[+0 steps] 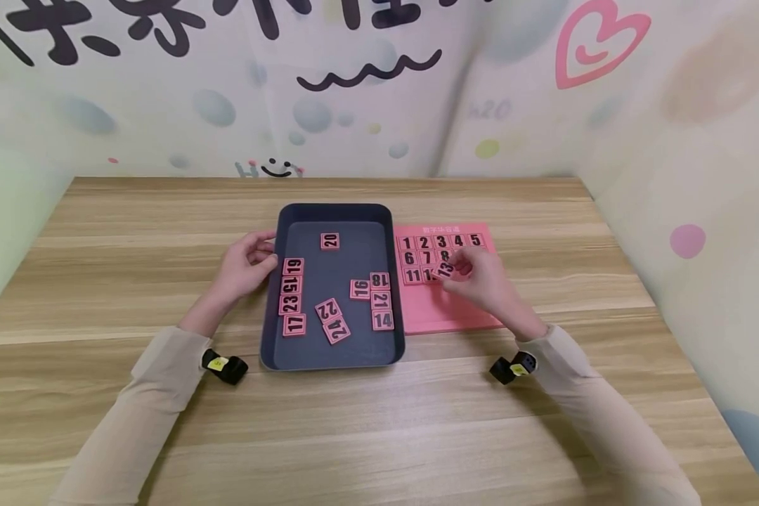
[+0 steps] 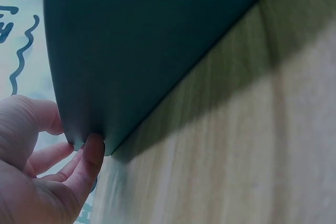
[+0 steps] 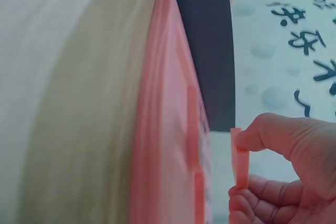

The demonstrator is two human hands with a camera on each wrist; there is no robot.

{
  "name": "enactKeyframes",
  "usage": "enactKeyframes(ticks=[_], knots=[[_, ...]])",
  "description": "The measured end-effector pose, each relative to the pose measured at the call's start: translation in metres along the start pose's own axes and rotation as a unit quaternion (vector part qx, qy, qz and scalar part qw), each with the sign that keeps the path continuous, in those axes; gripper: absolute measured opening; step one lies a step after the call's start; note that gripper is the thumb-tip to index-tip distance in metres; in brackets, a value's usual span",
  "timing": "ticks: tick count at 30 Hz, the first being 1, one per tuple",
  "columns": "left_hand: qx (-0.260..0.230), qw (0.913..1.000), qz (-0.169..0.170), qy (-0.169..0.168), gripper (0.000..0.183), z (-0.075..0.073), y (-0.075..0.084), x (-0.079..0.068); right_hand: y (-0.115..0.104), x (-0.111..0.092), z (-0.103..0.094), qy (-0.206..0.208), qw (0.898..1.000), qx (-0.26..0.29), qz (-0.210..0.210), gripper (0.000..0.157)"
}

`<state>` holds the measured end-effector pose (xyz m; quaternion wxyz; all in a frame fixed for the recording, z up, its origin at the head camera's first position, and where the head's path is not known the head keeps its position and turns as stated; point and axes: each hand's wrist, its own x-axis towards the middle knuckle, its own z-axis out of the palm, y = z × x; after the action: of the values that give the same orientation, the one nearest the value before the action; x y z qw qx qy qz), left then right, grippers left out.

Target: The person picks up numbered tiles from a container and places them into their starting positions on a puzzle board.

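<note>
My left hand (image 1: 245,263) holds the left side of a dark grey tray (image 1: 331,357), its fingers bent at the rim and outer wall. The left wrist view shows these fingertips (image 2: 94,148) against the tray wall. In my right hand (image 1: 481,277), a pink number tile marked 13 (image 1: 445,270) is pinched between thumb and fingers. This tile (image 3: 240,158) appears edge-on in the right wrist view, raised off the pink board (image 1: 443,313). Below that hand, the board carries rows of number tiles from 1 on; the hand partly covers them.
Loose number tiles lie in the tray: 19, 15, 23 and 17 down the left, tile 20 (image 1: 330,241) at the top, 22 and 24 low in the middle, 16, 18, 21 and 14 at right. The tray's right wall adjoins the board. Behind the wooden table (image 1: 379,436) stands a printed wall.
</note>
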<state>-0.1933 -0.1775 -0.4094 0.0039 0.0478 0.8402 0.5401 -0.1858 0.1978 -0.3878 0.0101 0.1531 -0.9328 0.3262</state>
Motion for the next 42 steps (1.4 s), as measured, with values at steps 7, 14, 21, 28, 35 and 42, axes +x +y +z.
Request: enactKeyframes(ticks=[7,14,21,28,35,42], knots=[[0.002,1.0,-0.003,-0.001,0.046,0.0,0.0,0.001,0.015,-0.004,-0.002,-0.009,0.996,-0.039,0.083,0.029],[0.007,1.0,-0.007,0.0,0.046,0.0,-0.001,0.0,0.02,0.0,0.0,-0.023,0.992,-0.051,0.113,0.028],[0.009,0.9999,-0.012,-0.002,0.047,0.0,0.0,0.0,0.019,0.003,-0.002,-0.05,0.991,-0.049,0.116,0.034],[0.007,0.9999,-0.008,0.002,0.046,0.0,0.002,-0.001,0.022,0.005,-0.005,-0.068,0.993,-0.051,0.087,0.02],[0.004,1.0,0.001,0.002,0.045,0.0,0.002,-0.001,0.022,0.007,-0.005,-0.067,0.992,-0.057,0.088,0.017],[0.0,1.0,-0.001,0.001,0.045,0.0,0.002,-0.002,0.02,0.008,-0.008,-0.08,0.991,-0.058,0.093,0.021]])
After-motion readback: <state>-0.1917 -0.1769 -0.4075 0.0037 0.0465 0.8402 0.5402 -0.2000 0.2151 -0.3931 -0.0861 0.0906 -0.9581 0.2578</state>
